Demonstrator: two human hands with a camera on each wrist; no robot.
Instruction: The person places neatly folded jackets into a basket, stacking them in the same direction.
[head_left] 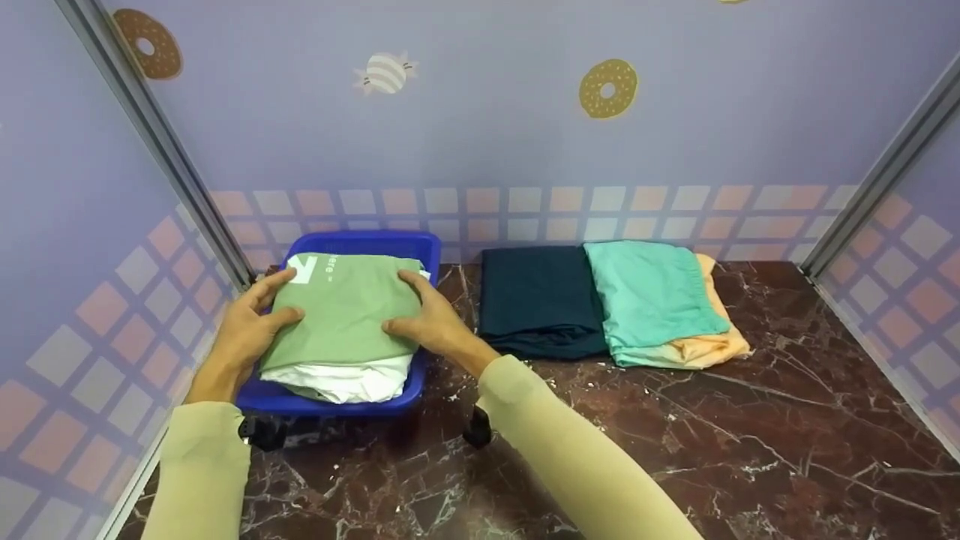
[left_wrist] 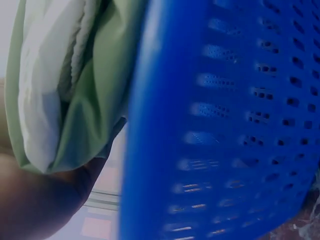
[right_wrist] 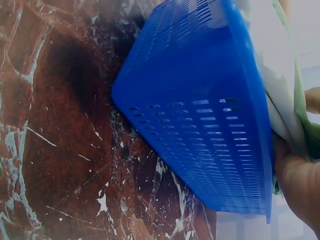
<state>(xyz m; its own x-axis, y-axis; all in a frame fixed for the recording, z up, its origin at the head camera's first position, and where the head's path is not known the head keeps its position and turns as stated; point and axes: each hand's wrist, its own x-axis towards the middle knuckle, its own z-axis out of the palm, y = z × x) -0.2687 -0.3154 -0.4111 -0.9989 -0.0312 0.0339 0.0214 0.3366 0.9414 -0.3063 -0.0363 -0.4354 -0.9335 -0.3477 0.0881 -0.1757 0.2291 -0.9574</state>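
A folded green T-shirt (head_left: 345,315) with white print lies over folded white clothing (head_left: 360,382) on top of a blue plastic basket (head_left: 367,238). At its left edge my left hand (head_left: 251,326) holds it, thumb on the upper face. My right hand (head_left: 435,315) holds the right edge in the same way, with its thumb on top. In the right wrist view, fingers of the right hand (right_wrist: 300,185) reach in beside the basket's rim under the cloth. The left wrist view shows the left hand (left_wrist: 45,200) against the green and white layers, close to the rim.
Right of the basket lies a folded dark navy garment (head_left: 536,292). Teal shorts (head_left: 652,296) overlap its edge and rest on an orange garment (head_left: 727,341). The dark red marbled surface (head_left: 750,442) is bounded by patterned walls (head_left: 510,135) at the back and both sides.
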